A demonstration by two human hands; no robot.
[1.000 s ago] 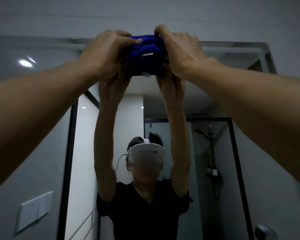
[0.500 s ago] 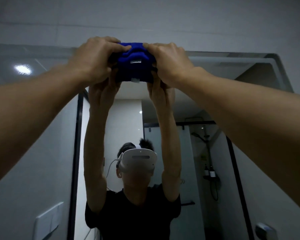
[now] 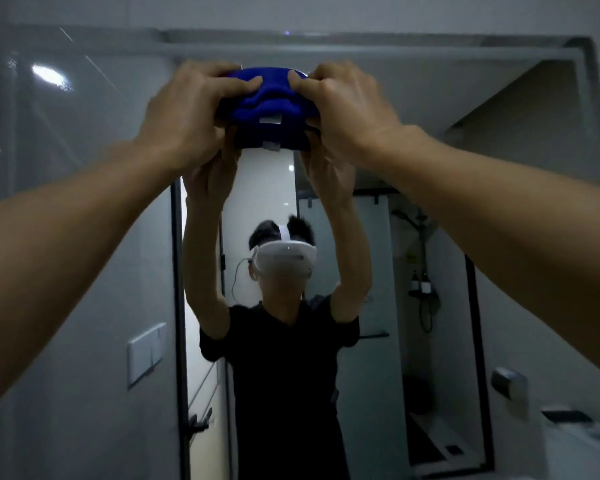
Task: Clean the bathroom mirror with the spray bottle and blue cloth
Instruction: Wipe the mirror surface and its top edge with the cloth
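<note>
Forearms come first in this view, both of them yours, bare and raised, reaching up and away from you toward the glass. At their ends your left hand (image 3: 191, 116) and right hand (image 3: 343, 112) meet on one thing: the blue cloth (image 3: 269, 105), bunched into a thick pad. Each hand curls its fingers over the top of the pad and grips a side of it, the left hand on the pad's left, the right hand on its right, thumbs tucked beneath. A small pale label shows on the cloth's lower edge, between your two hands.

Directly behind the cloth is the bathroom mirror (image 3: 499, 133). The pad seems pressed flat against it, close under the mirror's top edge, since its reflection meets it just below your hands. Beyond your hands, in the glass, a person in a dark shirt wearing a white headset holds both arms up the same way.

Judging by this, you are in the wiping step, working the top strip of the glass. The next move likely calls for steady pressure from both hands while you draw the pad sideways or down. The spray bottle is not in sight.
</note>
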